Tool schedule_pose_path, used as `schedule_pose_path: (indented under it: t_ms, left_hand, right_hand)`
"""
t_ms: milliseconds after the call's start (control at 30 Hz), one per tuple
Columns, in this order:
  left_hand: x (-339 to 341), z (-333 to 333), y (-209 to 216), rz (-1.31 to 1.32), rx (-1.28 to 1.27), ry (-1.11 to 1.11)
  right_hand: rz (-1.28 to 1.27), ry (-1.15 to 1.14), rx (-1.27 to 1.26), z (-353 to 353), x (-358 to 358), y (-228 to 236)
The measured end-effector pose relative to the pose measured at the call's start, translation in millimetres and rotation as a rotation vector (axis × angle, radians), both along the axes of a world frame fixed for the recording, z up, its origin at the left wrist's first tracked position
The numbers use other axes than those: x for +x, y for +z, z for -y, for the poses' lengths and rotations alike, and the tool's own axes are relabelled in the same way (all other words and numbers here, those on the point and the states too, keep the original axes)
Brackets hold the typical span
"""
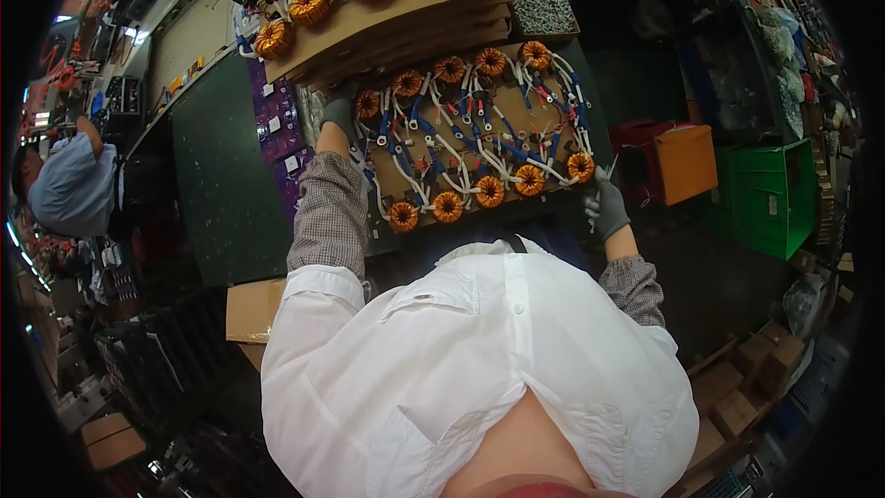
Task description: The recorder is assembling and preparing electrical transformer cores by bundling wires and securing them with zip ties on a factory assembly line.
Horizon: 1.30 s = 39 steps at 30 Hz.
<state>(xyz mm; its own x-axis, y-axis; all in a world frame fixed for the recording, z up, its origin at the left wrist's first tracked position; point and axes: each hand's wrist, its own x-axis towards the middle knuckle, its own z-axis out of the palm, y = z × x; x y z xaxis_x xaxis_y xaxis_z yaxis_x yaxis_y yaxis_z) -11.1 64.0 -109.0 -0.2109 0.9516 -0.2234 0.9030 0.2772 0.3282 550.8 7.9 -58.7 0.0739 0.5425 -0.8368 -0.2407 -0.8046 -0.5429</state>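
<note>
On a brown cardboard sheet (pixel 535 118) in front of me lie copper-wound ring coils (pixel 489 190), set in a far row and a near row. White and blue cables with ring lugs (pixel 456 140) tangle between the rows. My left hand (pixel 338 112), in a grey glove, is at the sheet's far left corner beside a coil (pixel 368 103); its fingers are too dark to make out. At the near right corner my gloved right hand (pixel 606 208) is closed next to the end coil (pixel 581 167). A thin pale thing shows by its fingertips, too small to name.
Beyond stands a stack of cardboard layers (pixel 406 32) topped with more coils. A tray of small metal parts (pixel 542 2) is at its right. Purple boards (pixel 277 124) lie left on the green table (pixel 212 175). Right are an orange bin (pixel 687 166) and a green crate (pixel 770 198). A person (pixel 74 184) is far left.
</note>
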Motion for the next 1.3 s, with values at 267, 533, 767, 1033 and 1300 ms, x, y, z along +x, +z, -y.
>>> schedule_pose_path:
  t_ms: [267, 533, 767, 1033, 1300]
  left_hand:
    - [-31.7, 28.5, -25.9, 0.682, 0.129, 0.007]
    - [7.5, 18.8, 36.6, 0.200, -0.019, -0.159]
    - [2.9, 20.9, 27.4, 0.350, 0.071, -0.003]
    - [17.1, 6.1, 58.0, 0.938, -0.003, 0.346]
    - [32.4, 13.0, 113.5, 1.070, -0.019, 0.299]
  right_hand:
    - [-0.319, 0.142, 0.051, -21.3, 2.6, -4.5]
    - [0.355, 0.625, 0.050, -28.3, -0.7, 11.7]
    - [0.002, 0.289, 0.006, -31.5, -21.6, 31.2]
    - [-0.031, 0.332, 0.078, -19.6, -18.6, 19.7]
    - [-0.013, 0.221, 0.295, 0.3, -10.8, 65.3]
